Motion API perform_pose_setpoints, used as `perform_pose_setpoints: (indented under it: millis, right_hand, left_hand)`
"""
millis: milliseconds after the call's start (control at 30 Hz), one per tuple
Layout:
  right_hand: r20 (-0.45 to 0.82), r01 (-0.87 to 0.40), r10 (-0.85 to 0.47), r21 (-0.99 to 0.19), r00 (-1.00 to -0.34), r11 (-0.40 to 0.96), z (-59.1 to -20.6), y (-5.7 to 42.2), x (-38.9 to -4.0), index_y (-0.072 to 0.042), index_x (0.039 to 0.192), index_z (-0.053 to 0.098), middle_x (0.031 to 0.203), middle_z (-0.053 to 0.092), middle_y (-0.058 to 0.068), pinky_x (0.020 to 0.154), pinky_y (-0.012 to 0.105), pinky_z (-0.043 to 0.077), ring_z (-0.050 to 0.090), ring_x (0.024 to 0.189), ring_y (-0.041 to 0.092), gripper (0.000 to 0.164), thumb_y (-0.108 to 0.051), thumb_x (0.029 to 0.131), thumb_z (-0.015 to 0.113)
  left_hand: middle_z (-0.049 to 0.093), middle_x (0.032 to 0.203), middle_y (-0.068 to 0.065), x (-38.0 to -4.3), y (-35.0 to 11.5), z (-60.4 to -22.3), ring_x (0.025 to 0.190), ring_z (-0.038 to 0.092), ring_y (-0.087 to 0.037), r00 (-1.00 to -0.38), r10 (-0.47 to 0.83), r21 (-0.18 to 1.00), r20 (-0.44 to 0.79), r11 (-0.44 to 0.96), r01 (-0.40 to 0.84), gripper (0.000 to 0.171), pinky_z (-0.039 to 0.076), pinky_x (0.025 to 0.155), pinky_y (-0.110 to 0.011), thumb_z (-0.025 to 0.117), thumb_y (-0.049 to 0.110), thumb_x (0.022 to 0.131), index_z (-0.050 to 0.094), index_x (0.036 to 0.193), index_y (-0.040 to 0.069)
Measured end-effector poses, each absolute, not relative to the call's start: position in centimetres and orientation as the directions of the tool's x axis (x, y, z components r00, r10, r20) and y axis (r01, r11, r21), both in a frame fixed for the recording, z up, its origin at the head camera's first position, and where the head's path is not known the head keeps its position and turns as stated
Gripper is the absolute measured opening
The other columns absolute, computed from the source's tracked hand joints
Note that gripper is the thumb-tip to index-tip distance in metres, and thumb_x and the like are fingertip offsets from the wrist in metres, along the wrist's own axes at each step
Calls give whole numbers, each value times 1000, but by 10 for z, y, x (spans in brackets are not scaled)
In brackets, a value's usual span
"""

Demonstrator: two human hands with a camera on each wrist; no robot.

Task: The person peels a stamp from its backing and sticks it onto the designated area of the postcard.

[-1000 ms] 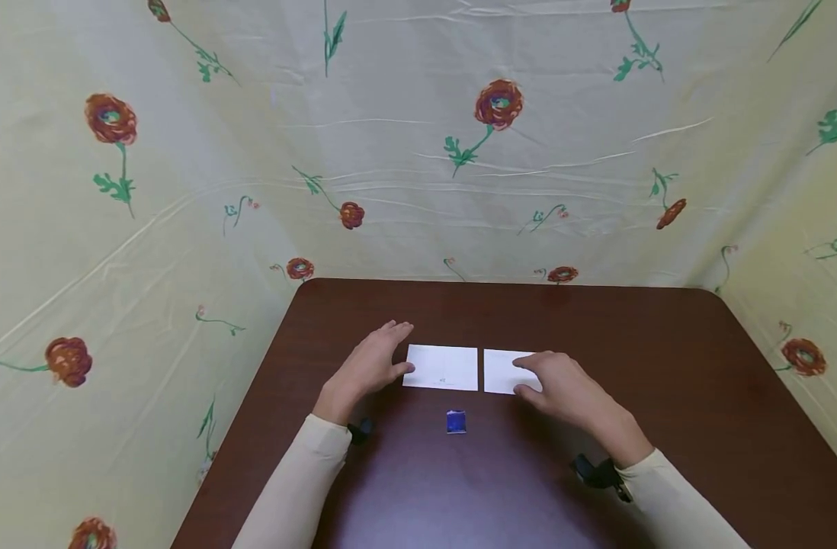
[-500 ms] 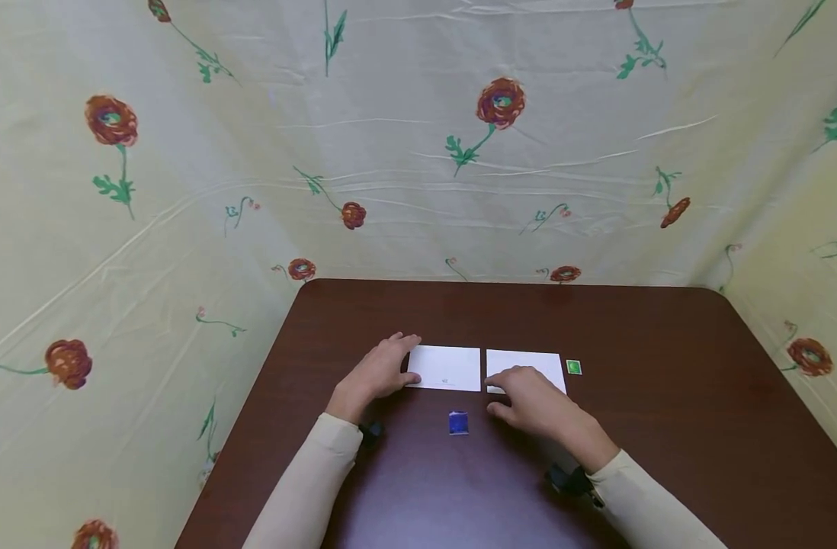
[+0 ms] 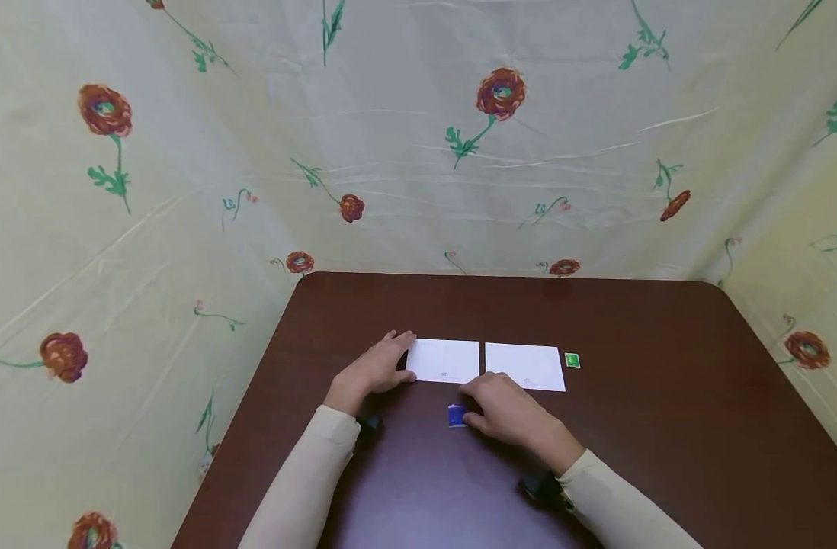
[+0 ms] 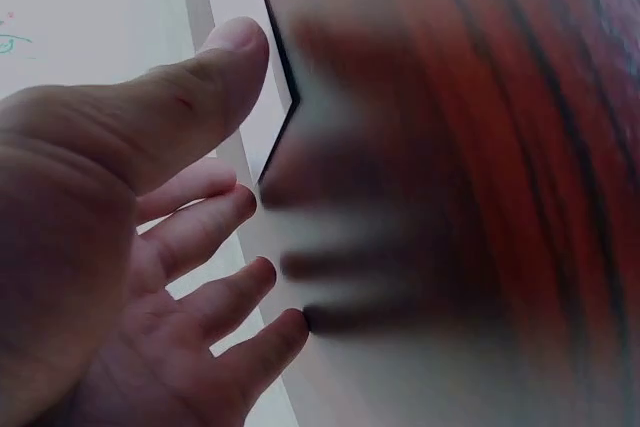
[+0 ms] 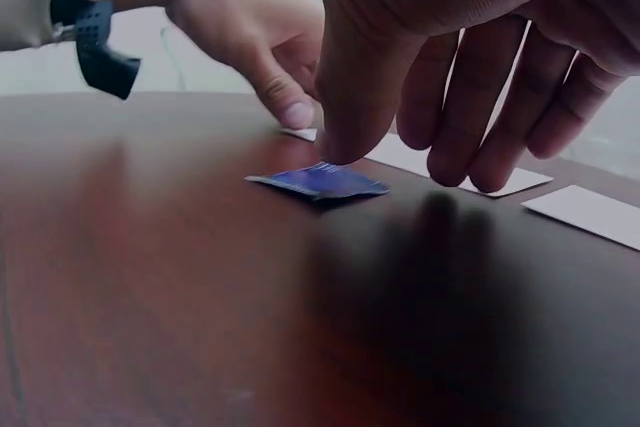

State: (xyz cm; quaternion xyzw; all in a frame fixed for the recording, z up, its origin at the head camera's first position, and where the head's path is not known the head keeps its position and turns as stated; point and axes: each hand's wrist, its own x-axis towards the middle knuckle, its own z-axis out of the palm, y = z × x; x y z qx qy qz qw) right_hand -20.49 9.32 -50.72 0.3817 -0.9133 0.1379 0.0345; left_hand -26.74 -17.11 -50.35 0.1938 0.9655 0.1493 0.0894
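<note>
Two white paper cards lie side by side on the table, a left card [image 3: 446, 358] and a right card [image 3: 526, 364]. My left hand [image 3: 373, 375] rests at the left card's outer edge, fingers spread and thumb along its near corner. Below the gap between the cards lies a small flat blue square [image 3: 455, 415] with pale edges. Over it reaches my right hand [image 3: 511, 410], its thumb right at the square's edge. In the right wrist view, the thumb tip overlaps the blue square [image 5: 322, 181] while the other fingers hang relaxed beyond it, holding nothing.
A small green square [image 3: 572, 360] with a white border lies just right of the right card. The dark brown table [image 3: 638, 366] has a rounded far edge against a flower-print curtain [image 3: 405, 152] that surrounds it. Each wrist wears a dark band.
My right hand has moved left and nearer, from over the right card to the blue square, uncovering the green square and the whole right card. My left hand has barely shifted.
</note>
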Motion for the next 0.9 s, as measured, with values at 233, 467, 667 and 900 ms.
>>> perform_pose_setpoints:
  millis: [233, 467, 667, 900]
  right_hand:
    - [187, -692, -667, -165, -721, 702, -512, 86, -205, -11, 99, 73, 85, 67, -2, 83, 42, 52, 61, 79, 16, 23, -28, 84, 78]
    - [173, -658, -636, -140, -752, 740, -517, 81, -201, -10, 101, 76, 99, 68, 5, 88, 43, 52, 64, 90, 22, 27, -31, 85, 78]
    - [172, -647, -625, -144, -761, 748, -520, 79, -198, -11, 102, 75, 100, 67, 4, 89, 42, 51, 63, 91, 21, 29, -33, 84, 79]
    - [209, -650, -619, -149, -757, 745, -523, 81, -200, -12, 101, 73, 97, 67, 1, 86, 41, 52, 63, 89, 19, 28, -31, 82, 80]
  left_hand:
    - [29, 164, -10, -272, -171, -499, 152, 21, -40, -900, 398, 308, -176, 891, 334, 78, 24, 121, -52, 73, 29, 92, 34, 156, 8]
    - [27, 165, -10, -273, -169, -502, 153, 17, -41, -899, 396, 310, -189, 892, 328, 75, 24, 120, -55, 71, 28, 93, 35, 156, 8]
    - [26, 165, -10, -269, -170, -505, 153, 16, -41, -903, 382, 318, -196, 896, 309, 76, 24, 120, -55, 72, 27, 93, 35, 156, 8]
    - [27, 165, -11, -269, -170, -506, 153, 18, -42, -904, 383, 322, -188, 894, 312, 76, 24, 120, -55, 72, 26, 93, 35, 156, 8]
